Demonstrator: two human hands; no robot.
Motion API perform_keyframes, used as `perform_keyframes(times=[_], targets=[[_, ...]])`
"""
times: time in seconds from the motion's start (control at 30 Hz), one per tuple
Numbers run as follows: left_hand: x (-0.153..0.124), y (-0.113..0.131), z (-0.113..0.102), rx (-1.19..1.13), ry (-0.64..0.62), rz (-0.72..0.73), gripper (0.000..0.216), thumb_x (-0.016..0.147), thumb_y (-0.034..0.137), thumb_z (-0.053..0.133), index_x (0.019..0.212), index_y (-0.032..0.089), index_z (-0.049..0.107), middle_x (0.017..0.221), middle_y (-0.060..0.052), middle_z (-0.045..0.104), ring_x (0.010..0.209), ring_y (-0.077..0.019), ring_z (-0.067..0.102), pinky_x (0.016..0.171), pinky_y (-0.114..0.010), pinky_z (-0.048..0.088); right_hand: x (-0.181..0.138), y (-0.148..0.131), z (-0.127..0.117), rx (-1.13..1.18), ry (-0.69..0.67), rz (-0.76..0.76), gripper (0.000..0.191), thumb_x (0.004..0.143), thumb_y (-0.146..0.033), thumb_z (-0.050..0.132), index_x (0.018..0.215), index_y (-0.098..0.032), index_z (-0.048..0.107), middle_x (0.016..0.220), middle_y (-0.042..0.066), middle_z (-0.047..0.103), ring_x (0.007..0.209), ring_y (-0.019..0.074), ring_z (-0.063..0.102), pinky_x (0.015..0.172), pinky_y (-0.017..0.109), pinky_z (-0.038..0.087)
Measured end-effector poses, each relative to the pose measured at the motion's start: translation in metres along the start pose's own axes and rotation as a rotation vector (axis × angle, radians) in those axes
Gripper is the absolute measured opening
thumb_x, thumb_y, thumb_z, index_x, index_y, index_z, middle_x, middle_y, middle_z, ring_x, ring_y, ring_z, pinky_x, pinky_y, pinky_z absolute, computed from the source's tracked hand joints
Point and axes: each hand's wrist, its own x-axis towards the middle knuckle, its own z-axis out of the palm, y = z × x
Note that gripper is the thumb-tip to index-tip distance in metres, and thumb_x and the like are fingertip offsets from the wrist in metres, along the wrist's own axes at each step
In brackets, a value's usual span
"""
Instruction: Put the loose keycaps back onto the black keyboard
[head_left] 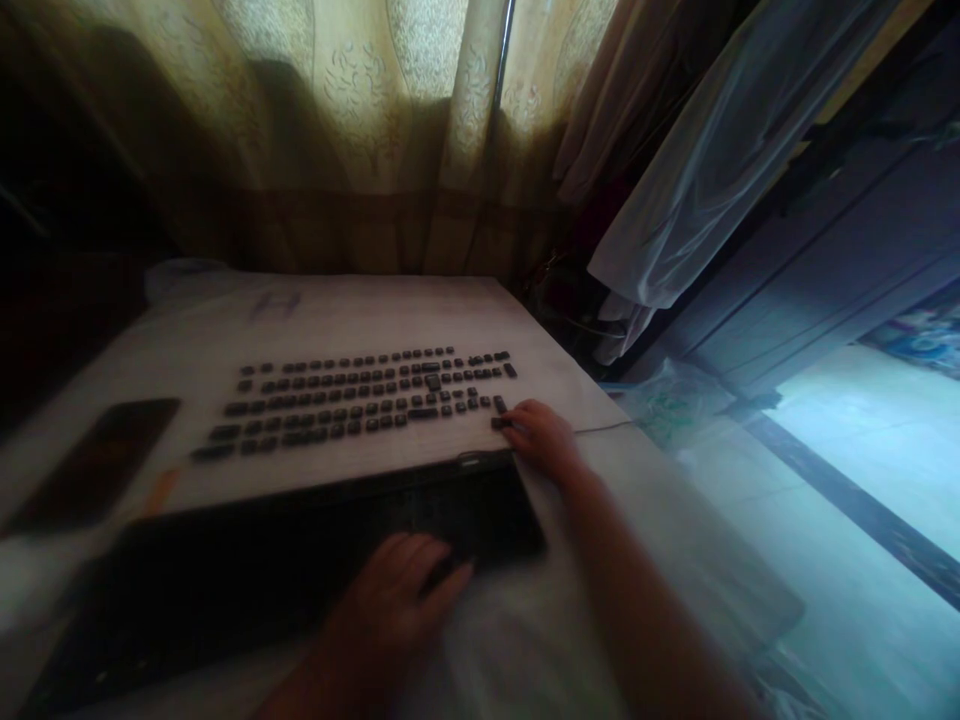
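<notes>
A black keyboard base, its keys off, lies along the near side of the table. My left hand rests on its right part, thumb apart from the curled fingers; dark surface shows between them, and blur hides whether anything small is there. Beyond the base, loose black keycaps are laid out in rows like a keyboard layout. At the right end of the nearest rows, my right hand has its fingertips closed on a small black keycap, low at the table surface.
The pale table has a dark phone-like slab at the left and an orange strip near it. A thin cable runs off the right edge. Curtains hang behind; hanging cloth and plastic bags are at the right.
</notes>
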Motion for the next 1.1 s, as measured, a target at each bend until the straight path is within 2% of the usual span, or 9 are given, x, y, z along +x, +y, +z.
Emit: perform_keyframes(times=[0.13,0.37,0.53,0.7,0.9,1.1], targets=[[0.001,0.001,0.000,-0.014,0.008,0.003,0.046,0.091,0.003,0.043,0.125,0.026,0.065,0.115,-0.007,0.065,0.108,-0.0227,0.058,0.096,-0.043,0.051,-0.002,0.000,-0.001,0.033,0.018,-0.005,0.019,0.086,-0.019,0.065,0.102,-0.023,0.075,0.103,0.008,0.069,0.096,0.0232,0.064,0.081,0.035,0.050],[0.000,0.000,-0.002,0.004,-0.041,-0.017,0.045,0.092,0.005,0.045,0.126,0.028,0.063,0.117,-0.006,0.065,0.109,-0.0223,0.059,0.098,-0.043,0.050,-0.010,0.004,-0.007,0.136,0.097,-0.024,0.019,0.087,-0.017,0.062,0.103,-0.022,0.072,0.105,0.007,0.071,0.094,0.0220,0.066,0.084,0.035,0.051],[0.001,0.000,-0.002,-0.003,-0.026,0.008,0.042,0.093,0.006,0.045,0.126,0.025,0.064,0.115,-0.007,0.066,0.108,-0.0233,0.059,0.097,-0.044,0.051,-0.013,0.000,-0.009,0.222,0.150,-0.043,0.018,0.087,-0.019,0.062,0.102,-0.021,0.071,0.099,0.008,0.072,0.084,0.0210,0.066,0.078,0.034,0.053],[0.003,0.000,-0.003,-0.012,0.011,0.027,0.036,0.096,0.008,0.044,0.121,0.023,0.066,0.111,-0.007,0.067,0.104,-0.0222,0.061,0.093,-0.042,0.053,-0.023,-0.017,-0.019,0.312,0.160,-0.096,0.016,0.086,-0.022,0.062,0.100,-0.021,0.070,0.095,0.007,0.071,0.078,0.0184,0.065,0.066,0.030,0.052],[0.005,0.000,-0.005,-0.007,0.063,0.052,0.032,0.101,0.013,0.040,0.117,0.021,0.067,0.108,-0.007,0.068,0.102,-0.0212,0.062,0.093,-0.041,0.053,-0.057,-0.035,-0.043,0.559,0.004,-0.198,0.016,0.084,-0.018,0.064,0.097,-0.022,0.070,0.086,0.003,0.069,0.071,0.0148,0.063,0.063,0.027,0.050],[-0.001,0.000,0.001,-0.038,0.067,0.126,0.031,0.102,0.013,0.040,0.118,0.019,0.065,0.109,-0.007,0.069,0.104,-0.0199,0.062,0.098,-0.042,0.051,-0.092,-0.041,-0.037,0.667,-0.104,-0.201,0.016,0.081,-0.015,0.067,0.095,-0.021,0.071,0.086,0.003,0.070,0.070,0.0141,0.063,0.062,0.025,0.051]])
